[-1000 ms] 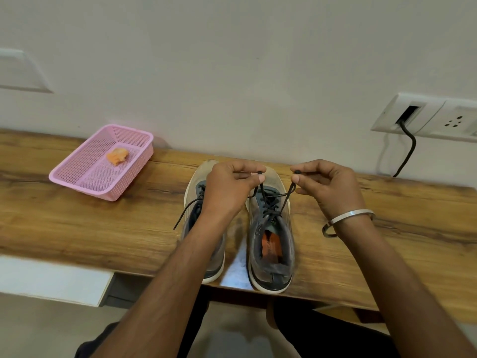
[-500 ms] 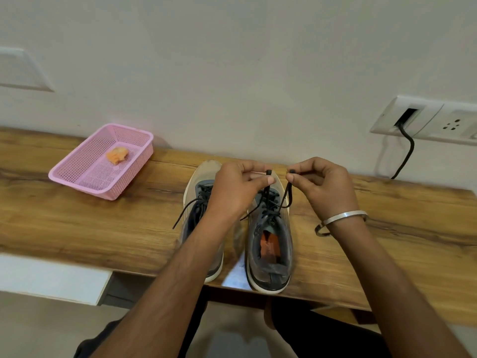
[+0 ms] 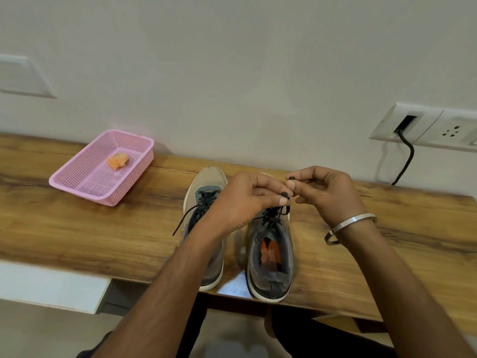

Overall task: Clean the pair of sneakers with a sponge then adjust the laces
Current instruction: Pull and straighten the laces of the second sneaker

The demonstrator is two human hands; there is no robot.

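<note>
Two grey sneakers stand side by side near the front edge of the wooden table (image 3: 77, 228), toes toward the wall. Both hands work above the right sneaker (image 3: 271, 254): the left hand (image 3: 242, 202) pinches one dark lace end (image 3: 284, 194) between thumb and forefinger, and the right hand (image 3: 322, 192) pinches the other lace end (image 3: 291, 178), the two tips almost meeting. The left sneaker (image 3: 204, 187) lies partly under the left forearm, its lace (image 3: 185, 215) trailing loose to the left. The laces look thin, limp and light (the stiff tips are the surest place to grip), while the shoe seems soft-sided, so an even pull should suit it. The orange sponge (image 3: 118, 161) sits in the pink basket (image 3: 77, 182), far left.
</note>
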